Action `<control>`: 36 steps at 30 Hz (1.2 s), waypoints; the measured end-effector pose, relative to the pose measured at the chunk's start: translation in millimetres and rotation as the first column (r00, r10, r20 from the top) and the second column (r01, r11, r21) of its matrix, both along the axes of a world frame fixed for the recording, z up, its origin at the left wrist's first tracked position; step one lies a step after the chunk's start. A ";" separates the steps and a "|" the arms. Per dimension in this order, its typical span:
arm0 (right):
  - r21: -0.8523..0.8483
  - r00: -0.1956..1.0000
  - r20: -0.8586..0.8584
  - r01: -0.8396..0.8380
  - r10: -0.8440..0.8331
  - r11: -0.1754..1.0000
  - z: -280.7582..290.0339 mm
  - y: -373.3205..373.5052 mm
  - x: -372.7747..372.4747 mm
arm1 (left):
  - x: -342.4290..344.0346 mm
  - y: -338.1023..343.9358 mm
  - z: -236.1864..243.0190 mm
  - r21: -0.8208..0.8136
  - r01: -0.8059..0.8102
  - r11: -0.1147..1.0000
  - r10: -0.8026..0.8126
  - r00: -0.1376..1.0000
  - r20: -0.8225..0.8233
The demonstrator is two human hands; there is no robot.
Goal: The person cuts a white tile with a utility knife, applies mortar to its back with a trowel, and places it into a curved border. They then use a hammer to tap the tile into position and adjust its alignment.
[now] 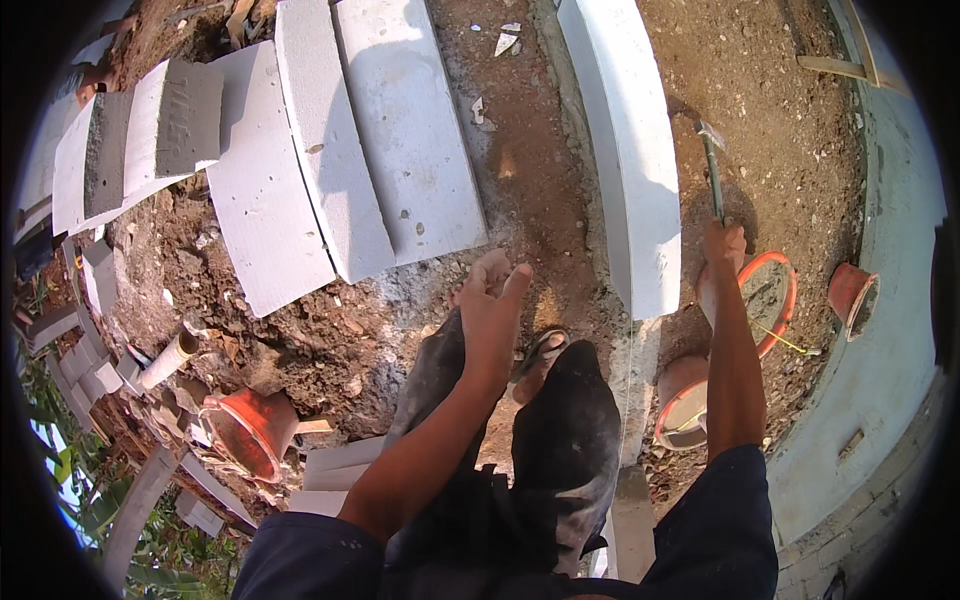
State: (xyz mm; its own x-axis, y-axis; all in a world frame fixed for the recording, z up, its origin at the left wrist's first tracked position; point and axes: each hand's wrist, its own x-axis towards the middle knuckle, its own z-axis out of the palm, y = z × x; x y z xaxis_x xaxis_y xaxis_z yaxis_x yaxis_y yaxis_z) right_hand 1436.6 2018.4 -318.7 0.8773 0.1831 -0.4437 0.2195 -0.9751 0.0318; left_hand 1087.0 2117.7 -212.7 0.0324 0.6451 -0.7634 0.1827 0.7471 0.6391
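Observation:
My right hand (725,245) is closed around the green handle of a hammer (713,175), whose pale head points away from me. It is to the right of a long white block (630,160) set along a mortar strip on the ground. In front of my knees, my left hand (490,292) is raised with thumb and fingers apart, holding nothing. Just beyond it lie large white blocks (415,130) side by side. Below my right forearm stands an orange-rimmed bucket (770,345), partly hidden by the arm.
Another bucket (685,390) stands nearer my right leg, and a small red one (850,295) by the pale wall (880,350). A thin string (627,390) runs from the long block toward me. Left are a red bucket (255,435), a pipe (168,360) and rough soil (300,350).

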 end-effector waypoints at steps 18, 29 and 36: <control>0.385 0.802 -0.514 -0.102 0.305 0.917 36.0 146.3 -397.8 | -193.8 -82.4 130.2 -0.322 0.895 0.309 -0.925 0.205 -0.320; 0.307 0.654 -0.692 -0.116 0.306 0.944 140.9 -3.8 -402.9 | -238.8 -89.0 125.4 -0.167 0.978 0.127 -0.911 0.049 -0.410; 0.176 0.868 -0.404 0.383 -0.288 0.907 189.0 -165.7 -406.2 | -246.3 -14.7 150.1 -0.464 0.769 -0.439 -0.817 -0.557 -0.149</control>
State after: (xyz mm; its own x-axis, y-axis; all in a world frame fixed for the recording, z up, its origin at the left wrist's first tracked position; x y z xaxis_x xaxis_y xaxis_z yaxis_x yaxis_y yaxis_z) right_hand 1030.4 1852.7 -129.6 0.6916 0.0499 -0.7205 -0.1725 -0.9574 -0.2318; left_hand 840.7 2103.0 -62.6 0.2392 -0.0251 -0.9706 0.6735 -0.7158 0.1845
